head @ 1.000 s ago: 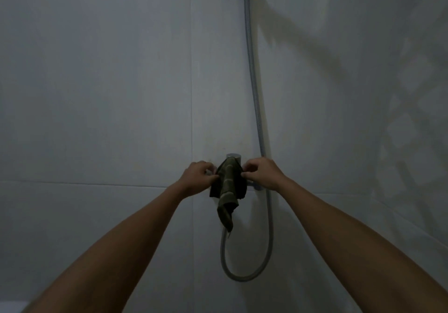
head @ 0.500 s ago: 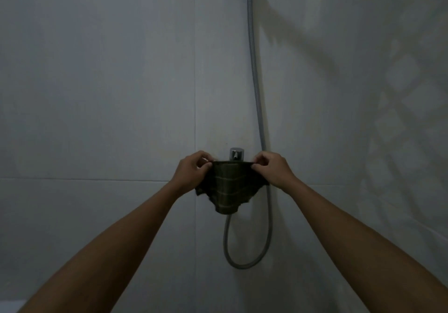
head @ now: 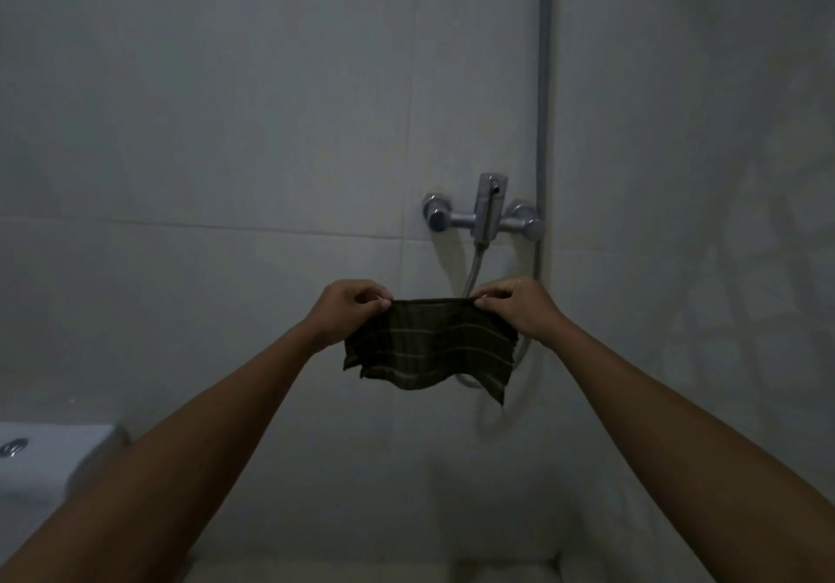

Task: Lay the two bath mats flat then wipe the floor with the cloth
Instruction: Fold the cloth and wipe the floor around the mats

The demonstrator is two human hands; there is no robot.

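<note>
While both arms reach out toward the tiled wall (head: 226,130), the cloth (head: 429,347) is up in the air, stretched flat between 2 hands. It's a dark green piece with pale stripes crossing it. The left hand (head: 348,311) pinches the top left corner, fingers curled in tight on the fabric. The right hand (head: 519,307) pinches the top right corner the same way. That top edge runs taut and level from one grip to the other, and the lower edge hangs loose and wavy, with the right bottom corner drooping lowest. Just above the hands, and apart from the cloth, sits the chrome shower tap (head: 485,212) on the wall. Its grey hose (head: 542,108) runs up the wall and loops down behind the cloth. Over at lower left, a white toilet tank (head: 40,460) peeks in. No bath mats in view.
</note>
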